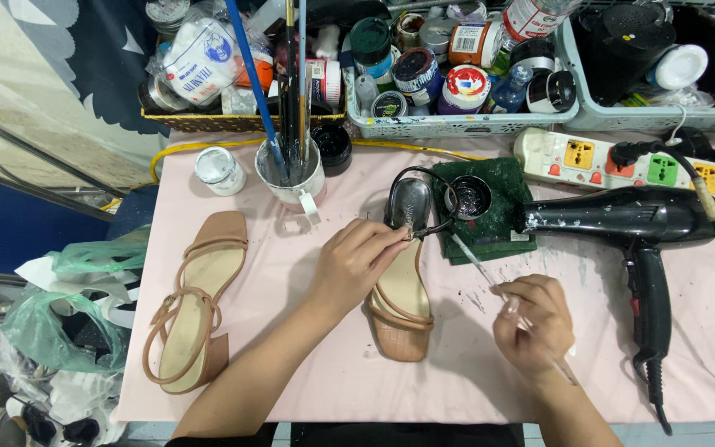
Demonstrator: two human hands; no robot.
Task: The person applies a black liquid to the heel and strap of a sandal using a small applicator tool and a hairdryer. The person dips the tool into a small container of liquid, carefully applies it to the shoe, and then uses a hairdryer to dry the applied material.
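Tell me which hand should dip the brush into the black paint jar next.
Probably the right hand: it already holds the thin brush, whose tip lies near the black paint jar. The left hand is steadying the sandal.

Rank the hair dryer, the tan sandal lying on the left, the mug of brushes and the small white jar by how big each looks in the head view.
1. hair dryer
2. tan sandal
3. mug of brushes
4. small white jar

All four lie on the same table, so nearness to the camera changes little.
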